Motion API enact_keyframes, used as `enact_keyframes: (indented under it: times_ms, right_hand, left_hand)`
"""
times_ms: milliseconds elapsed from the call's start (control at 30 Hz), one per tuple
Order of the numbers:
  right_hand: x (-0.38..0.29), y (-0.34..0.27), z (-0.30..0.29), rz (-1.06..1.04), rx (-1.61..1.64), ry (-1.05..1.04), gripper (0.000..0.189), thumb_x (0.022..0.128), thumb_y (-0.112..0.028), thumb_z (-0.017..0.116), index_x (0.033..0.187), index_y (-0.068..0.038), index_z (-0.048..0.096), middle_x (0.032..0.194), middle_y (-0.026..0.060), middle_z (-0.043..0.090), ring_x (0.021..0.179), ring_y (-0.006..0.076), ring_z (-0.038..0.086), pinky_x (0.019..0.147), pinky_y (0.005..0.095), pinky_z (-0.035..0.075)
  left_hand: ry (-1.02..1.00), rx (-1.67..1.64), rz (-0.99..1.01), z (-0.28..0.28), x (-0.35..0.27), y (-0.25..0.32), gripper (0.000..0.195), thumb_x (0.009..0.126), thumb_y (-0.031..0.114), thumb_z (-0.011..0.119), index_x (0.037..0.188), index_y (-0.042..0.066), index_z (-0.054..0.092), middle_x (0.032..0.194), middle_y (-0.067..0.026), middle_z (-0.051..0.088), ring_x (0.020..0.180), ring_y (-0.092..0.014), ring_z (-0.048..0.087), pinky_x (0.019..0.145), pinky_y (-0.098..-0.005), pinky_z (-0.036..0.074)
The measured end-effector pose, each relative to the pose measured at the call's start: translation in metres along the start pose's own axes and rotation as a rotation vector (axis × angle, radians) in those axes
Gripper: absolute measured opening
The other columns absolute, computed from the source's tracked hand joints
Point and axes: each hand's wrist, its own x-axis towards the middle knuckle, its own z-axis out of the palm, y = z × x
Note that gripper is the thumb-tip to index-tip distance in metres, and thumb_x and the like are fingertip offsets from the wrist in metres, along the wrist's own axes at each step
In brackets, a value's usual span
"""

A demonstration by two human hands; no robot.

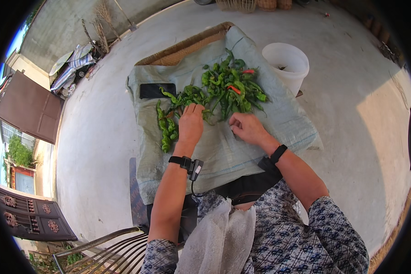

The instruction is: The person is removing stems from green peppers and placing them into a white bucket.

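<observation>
My left hand (190, 125) reaches over the middle pile of green chili peppers (191, 95), fingertips bent down among them. Whether it grips one is hidden by the fingers. Just in front of the largest pepper heap (233, 80), my right hand (248, 127) has its fingers curled against the thumb, and no pepper shows in it. Two red peppers (234, 89) stand out in that heap. Left of my left hand lies a smaller group of green peppers (165, 128). All rest on a pale green woven plastic sheet (277, 113).
A black smartphone (157, 90) lies at the sheet's left. Under the sheet shows a woven basket's rim (185, 48). A white bucket (299, 77) with a little plant matter inside stands on the concrete floor (99, 137) at right. A slatted metal-framed chair (99, 239) is at lower left.
</observation>
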Motion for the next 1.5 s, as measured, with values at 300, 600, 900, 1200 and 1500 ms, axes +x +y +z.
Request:
enact_keyframes:
  times_ms: [300, 600, 900, 1200, 1500]
  right_hand:
    - [-0.002, 0.001, -0.002, 0.015, -0.003, -0.002, 0.015, 0.086, -0.008, 0.070, 0.098, -0.001, 0.065, 0.083, 0.0130, 0.072, 0.076, 0.0282, 0.071, 0.070, 0.0407, 0.055]
    - [0.001, 0.000, -0.001, 0.073, 0.121, -0.003, 0.016, 0.086, -0.009, 0.071, 0.100, -0.002, 0.067, 0.081, 0.0075, 0.071, 0.074, 0.0181, 0.068, 0.069, 0.0342, 0.054]
    - [0.001, 0.008, -0.006, 0.107, 0.342, -0.049, 0.017, 0.089, -0.012, 0.073, 0.103, -0.004, 0.067, 0.082, 0.0009, 0.067, 0.074, 0.0095, 0.061, 0.068, 0.0282, 0.050]
    - [0.003, 0.018, -0.009, 0.108, 0.575, -0.083, 0.020, 0.093, -0.017, 0.073, 0.108, -0.005, 0.067, 0.090, -0.0009, 0.066, 0.078, 0.0074, 0.059, 0.068, 0.0253, 0.048]
    - [0.004, 0.019, -0.012, 0.180, 0.703, -0.005, 0.013, 0.098, -0.017, 0.067, 0.107, -0.008, 0.066, 0.090, 0.0002, 0.068, 0.071, 0.0075, 0.058, 0.064, 0.0249, 0.049]
  left_hand:
    - [0.330, -0.666, -0.514, -0.008, 0.005, 0.022, 0.011, 0.101, 0.002, 0.064, 0.112, 0.004, 0.066, 0.109, -0.0054, 0.072, 0.094, -0.010, 0.064, 0.080, -0.0305, 0.052]
    - [0.341, -1.783, -0.685, 0.012, -0.024, 0.048, 0.017, 0.105, 0.010, 0.061, 0.122, 0.005, 0.061, 0.120, -0.0104, 0.069, 0.109, -0.018, 0.067, 0.094, -0.0326, 0.057]
    - [0.333, -1.943, -0.760, 0.028, -0.034, 0.065, 0.015, 0.105, 0.011, 0.062, 0.119, 0.005, 0.061, 0.117, -0.0120, 0.069, 0.102, -0.019, 0.069, 0.087, -0.0321, 0.060]
    - [0.252, -1.855, -0.858, 0.044, -0.052, 0.072, 0.017, 0.107, 0.011, 0.057, 0.122, 0.004, 0.062, 0.121, -0.0127, 0.068, 0.109, -0.021, 0.066, 0.095, -0.0342, 0.056]
    - [0.137, -1.736, -0.747, 0.049, -0.053, 0.074, 0.022, 0.108, 0.016, 0.057, 0.124, 0.004, 0.065, 0.124, -0.0082, 0.068, 0.107, -0.018, 0.066, 0.092, -0.0341, 0.056]
